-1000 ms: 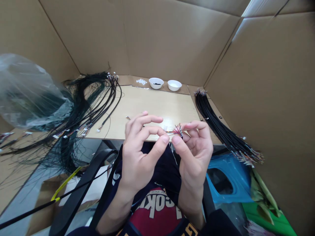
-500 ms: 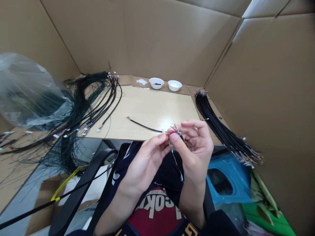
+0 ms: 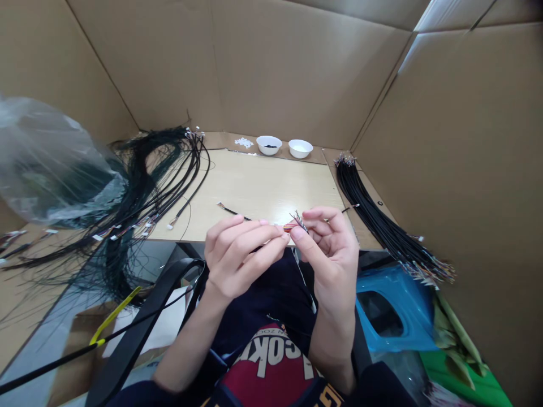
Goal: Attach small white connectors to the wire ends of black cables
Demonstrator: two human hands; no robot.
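Observation:
My right hand [image 3: 328,243] is closed around the frayed end of a wire harness [image 3: 301,223], thumb and forefinger pinching it. Thin grey and dark strands fan upward from this grip. Red and yellow wires [image 3: 289,227] run from there to my left hand [image 3: 246,249], whose thumb and fingertips pinch their ends. Anything at those tips is too small to make out. Both hands are raised before the table's front edge. Beyond my left hand, a short black cable [image 3: 235,212] with a small white plug lies on the table, its near part hidden by the fingers.
Black cables [image 3: 190,195] and a dark wire tangle [image 3: 144,164] lie left, beside a clear plastic bag [image 3: 55,164]. Two white bowls [image 3: 301,148] and small white pieces [image 3: 244,143] stand at the back. A black cable bundle [image 3: 377,226] lies right. Cardboard walls [image 3: 271,68] surround the table.
My left hand has turned over, its back and curled fingers now showing, and pinches the coloured wires. My right hand has shifted slightly left, still gripping the harness.

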